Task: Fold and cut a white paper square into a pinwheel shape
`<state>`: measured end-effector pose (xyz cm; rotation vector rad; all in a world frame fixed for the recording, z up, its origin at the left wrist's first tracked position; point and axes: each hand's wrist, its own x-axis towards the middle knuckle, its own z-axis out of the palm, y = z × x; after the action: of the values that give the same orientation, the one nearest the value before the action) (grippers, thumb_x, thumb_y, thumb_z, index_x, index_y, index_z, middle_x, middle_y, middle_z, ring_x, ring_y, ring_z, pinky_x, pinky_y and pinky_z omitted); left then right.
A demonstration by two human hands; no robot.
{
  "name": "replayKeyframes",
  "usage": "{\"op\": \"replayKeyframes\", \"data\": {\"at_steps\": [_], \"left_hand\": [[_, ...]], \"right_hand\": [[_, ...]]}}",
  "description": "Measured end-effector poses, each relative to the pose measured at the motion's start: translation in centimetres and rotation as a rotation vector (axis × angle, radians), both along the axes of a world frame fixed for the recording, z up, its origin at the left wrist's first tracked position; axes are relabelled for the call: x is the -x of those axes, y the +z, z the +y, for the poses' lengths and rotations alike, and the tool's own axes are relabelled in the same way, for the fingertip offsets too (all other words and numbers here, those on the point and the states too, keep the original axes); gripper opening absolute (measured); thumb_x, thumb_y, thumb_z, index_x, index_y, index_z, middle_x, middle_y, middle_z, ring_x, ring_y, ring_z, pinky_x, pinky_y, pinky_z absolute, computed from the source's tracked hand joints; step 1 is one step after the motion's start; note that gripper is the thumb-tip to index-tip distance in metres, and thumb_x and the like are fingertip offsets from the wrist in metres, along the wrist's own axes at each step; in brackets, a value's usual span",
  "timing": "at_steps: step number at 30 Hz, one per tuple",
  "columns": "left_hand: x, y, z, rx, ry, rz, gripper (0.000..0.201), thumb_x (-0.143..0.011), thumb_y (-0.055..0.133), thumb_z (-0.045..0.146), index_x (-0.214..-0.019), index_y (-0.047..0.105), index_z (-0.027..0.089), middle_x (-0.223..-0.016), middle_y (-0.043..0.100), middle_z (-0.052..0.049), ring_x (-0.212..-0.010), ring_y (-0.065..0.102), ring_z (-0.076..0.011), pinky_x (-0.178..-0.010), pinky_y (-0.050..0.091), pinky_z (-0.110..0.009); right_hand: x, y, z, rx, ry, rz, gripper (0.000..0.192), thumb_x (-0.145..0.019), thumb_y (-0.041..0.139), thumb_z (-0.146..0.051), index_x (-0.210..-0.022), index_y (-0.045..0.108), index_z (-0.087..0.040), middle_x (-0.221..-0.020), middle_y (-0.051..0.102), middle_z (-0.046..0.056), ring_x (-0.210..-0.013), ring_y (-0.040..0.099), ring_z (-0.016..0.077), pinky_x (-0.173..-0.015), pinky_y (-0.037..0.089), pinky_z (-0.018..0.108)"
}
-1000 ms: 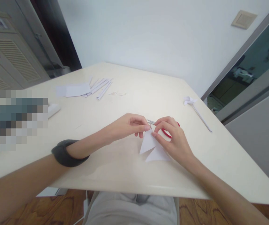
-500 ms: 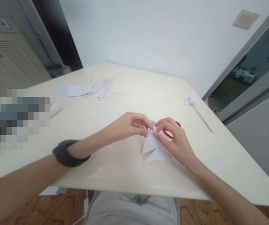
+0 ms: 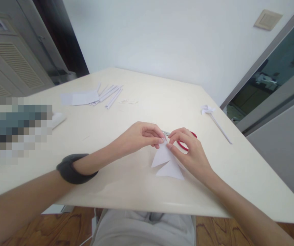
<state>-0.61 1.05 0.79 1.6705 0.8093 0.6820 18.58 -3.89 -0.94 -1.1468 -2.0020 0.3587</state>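
A white piece of paper (image 3: 163, 155) with cut slits hangs between my two hands, a little above the table's near side. My left hand (image 3: 147, 135) pinches its upper corner between thumb and fingers. With thumb and index finger, my right hand (image 3: 187, 145) grips the same paper close by, to the right. Part of the paper is hidden under the right hand. Behind the hands lies a pair of scissors with red handles (image 3: 195, 134); the right hand covers much of them.
On the white table (image 3: 126, 164), white paper sheets (image 3: 84, 98) and rolled paper sticks (image 3: 114, 98) lie at the back left, beside small paper scraps (image 3: 128, 101). A paper pinwheel on a stick (image 3: 220, 128) rests at the right. A blurred-out object (image 3: 13, 130) is at the left edge.
The paper has shifted slightly left and turned a little in my fingers. My left thumb has moved slightly over the paper's corner. Both hands keep their pinch.
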Motion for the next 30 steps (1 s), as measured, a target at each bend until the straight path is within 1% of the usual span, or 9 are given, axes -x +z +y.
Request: {"op": "replayKeyframes", "data": {"at_steps": [3, 10, 17, 25, 28, 30], "left_hand": [[-0.08, 0.06, -0.14, -0.017, 0.000, -0.002, 0.012, -0.076, 0.063, 0.025, -0.082, 0.065, 0.015, -0.074, 0.066, -0.001, -0.067, 0.063, -0.0122, -0.070, 0.051, -0.025], [0.07, -0.18, -0.17, -0.057, -0.009, 0.015, 0.009, -0.077, 0.060, 0.017, -0.084, 0.065, 0.017, -0.072, 0.065, 0.001, -0.069, 0.063, -0.0115, -0.067, 0.049, -0.021], [-0.03, 0.06, -0.37, -0.062, 0.019, 0.005, 0.011, -0.078, 0.061, 0.025, -0.084, 0.065, 0.016, -0.075, 0.066, 0.000, -0.068, 0.063, -0.0119, -0.068, 0.050, -0.022], [-0.02, -0.01, -0.56, -0.070, 0.021, -0.028, 0.012, -0.080, 0.061, 0.027, -0.079, 0.065, 0.016, -0.071, 0.064, 0.001, -0.066, 0.059, -0.0097, -0.067, 0.046, -0.020], [-0.09, 0.10, -0.56, -0.080, 0.035, -0.034, 0.015, -0.080, 0.060, 0.030, -0.077, 0.064, 0.016, -0.066, 0.060, 0.002, -0.064, 0.057, -0.0096, -0.064, 0.044, -0.020], [-0.10, 0.27, -0.61, -0.100, 0.051, -0.037, 0.016, -0.081, 0.060, 0.031, -0.076, 0.063, 0.016, -0.065, 0.059, 0.003, -0.065, 0.055, -0.0100, -0.064, 0.043, -0.020]], "right_hand": [[-0.10, 0.01, -0.05, 0.003, -0.003, 0.002, 0.008, -0.085, 0.056, -0.016, -0.078, 0.055, -0.022, -0.094, 0.058, 0.003, -0.094, 0.055, 0.0198, -0.083, 0.044, 0.036], [-0.03, -0.02, -0.04, 0.030, 0.000, 0.023, 0.009, -0.084, 0.057, -0.016, -0.078, 0.055, -0.021, -0.094, 0.057, 0.003, -0.094, 0.055, 0.0192, -0.082, 0.044, 0.034], [-0.01, 0.11, -0.13, 0.044, 0.012, 0.031, 0.009, -0.085, 0.056, -0.016, -0.078, 0.055, -0.021, -0.094, 0.057, 0.003, -0.095, 0.054, 0.0184, -0.082, 0.044, 0.033], [0.17, 0.19, -0.11, 0.041, 0.014, 0.037, 0.009, -0.085, 0.056, -0.016, -0.078, 0.054, -0.021, -0.094, 0.057, 0.003, -0.095, 0.054, 0.0187, -0.082, 0.044, 0.034], [0.21, 0.09, -0.13, 0.062, 0.031, 0.080, 0.003, -0.086, 0.056, -0.019, -0.087, 0.055, -0.022, -0.096, 0.057, 0.003, -0.095, 0.054, 0.0183, -0.082, 0.045, 0.033], [0.13, -0.02, -0.06, 0.124, 0.039, 0.144, 0.012, -0.086, 0.056, -0.024, -0.098, 0.053, -0.022, -0.102, 0.057, 0.004, -0.098, 0.053, 0.0180, -0.084, 0.045, 0.033]]}}
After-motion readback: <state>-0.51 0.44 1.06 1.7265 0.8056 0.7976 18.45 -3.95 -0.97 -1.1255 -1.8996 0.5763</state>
